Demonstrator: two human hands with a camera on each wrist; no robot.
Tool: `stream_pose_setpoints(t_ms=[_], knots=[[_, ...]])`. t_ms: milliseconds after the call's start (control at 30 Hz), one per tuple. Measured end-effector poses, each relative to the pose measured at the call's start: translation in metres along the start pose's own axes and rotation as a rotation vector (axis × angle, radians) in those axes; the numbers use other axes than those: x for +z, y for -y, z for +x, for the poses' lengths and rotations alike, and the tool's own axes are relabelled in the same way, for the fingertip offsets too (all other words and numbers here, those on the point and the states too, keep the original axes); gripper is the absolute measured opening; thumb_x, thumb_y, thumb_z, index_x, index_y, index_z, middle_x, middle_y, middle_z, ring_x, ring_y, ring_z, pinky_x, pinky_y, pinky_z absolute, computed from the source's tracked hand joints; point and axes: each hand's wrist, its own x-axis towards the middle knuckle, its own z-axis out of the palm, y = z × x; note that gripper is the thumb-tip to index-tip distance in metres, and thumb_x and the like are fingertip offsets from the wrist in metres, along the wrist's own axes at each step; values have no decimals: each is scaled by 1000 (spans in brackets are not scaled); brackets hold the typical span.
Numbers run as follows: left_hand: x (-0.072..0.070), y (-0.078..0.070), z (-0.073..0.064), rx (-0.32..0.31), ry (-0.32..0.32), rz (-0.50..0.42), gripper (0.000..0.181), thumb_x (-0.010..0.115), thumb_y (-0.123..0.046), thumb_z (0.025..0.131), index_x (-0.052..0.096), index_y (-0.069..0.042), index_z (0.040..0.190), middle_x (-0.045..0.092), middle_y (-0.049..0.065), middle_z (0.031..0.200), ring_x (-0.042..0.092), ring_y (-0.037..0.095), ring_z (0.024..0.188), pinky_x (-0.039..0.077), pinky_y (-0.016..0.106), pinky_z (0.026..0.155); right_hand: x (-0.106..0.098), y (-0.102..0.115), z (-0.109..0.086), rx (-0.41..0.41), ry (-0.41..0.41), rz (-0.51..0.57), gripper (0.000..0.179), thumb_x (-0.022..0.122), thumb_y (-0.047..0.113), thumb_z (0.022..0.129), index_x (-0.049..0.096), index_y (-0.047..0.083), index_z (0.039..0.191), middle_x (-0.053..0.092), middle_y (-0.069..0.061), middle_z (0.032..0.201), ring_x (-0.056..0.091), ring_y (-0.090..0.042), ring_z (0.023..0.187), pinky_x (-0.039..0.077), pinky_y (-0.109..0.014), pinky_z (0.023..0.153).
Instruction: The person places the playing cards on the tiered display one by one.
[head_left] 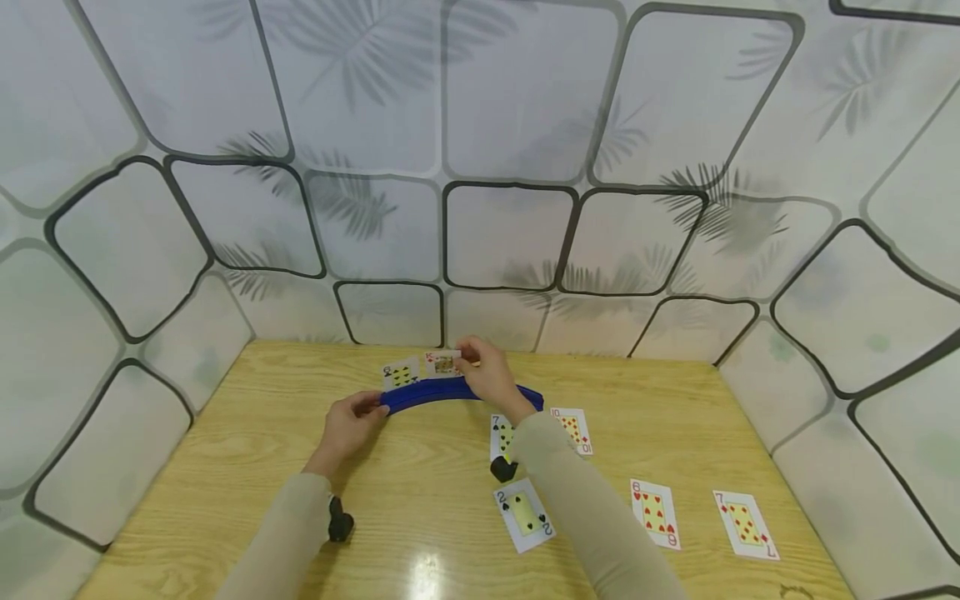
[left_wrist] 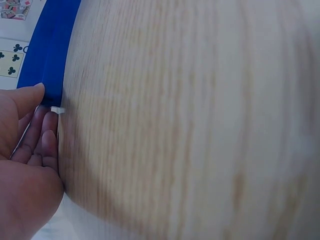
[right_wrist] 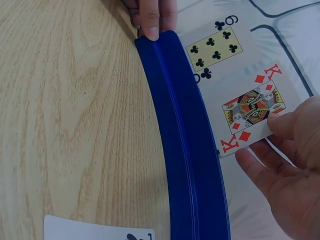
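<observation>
A curved blue card holder (head_left: 435,389) lies toward the back of the table. My left hand (head_left: 348,427) grips its left end, thumb on top and fingers underneath in the left wrist view. A six of clubs (right_wrist: 215,49) stands in the holder near that end. Beside it is a king of diamonds (right_wrist: 254,107), its lower edge right at the holder's back side. My right hand (right_wrist: 295,170) pinches the king by its right edge between thumb and fingers. In the head view, my right forearm hides part of a black seven (head_left: 500,429).
A ten of diamonds (head_left: 573,427) and a two of spades (head_left: 523,515) lie face up by my right forearm. Further right lie a six of hearts (head_left: 654,512) and a seven of diamonds (head_left: 746,523). A patterned wall (head_left: 510,242) rises behind the table (head_left: 420,475).
</observation>
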Motion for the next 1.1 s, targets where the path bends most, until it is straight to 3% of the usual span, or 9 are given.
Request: stream_pose_setpoints(t_ms=[267,1100], knots=[[2,1,2,1,-4,-5,34,69,-11,101,69,4,132,74,23,120,69,33,109,52,24,85,2,1,0,36,5,6,16,66,6,104,69,7,119,72,-14,112,70,-30,107,60,-43,88],[0,-2,-1,-2,8,-12,35,68,-11,102,68,4,134,73,23,121,69,34,112,55,32,91,3,-1,1,43,10,13,17,65,4,103,70,5,120,72,-15,112,70,-32,110,59,-45,90]])
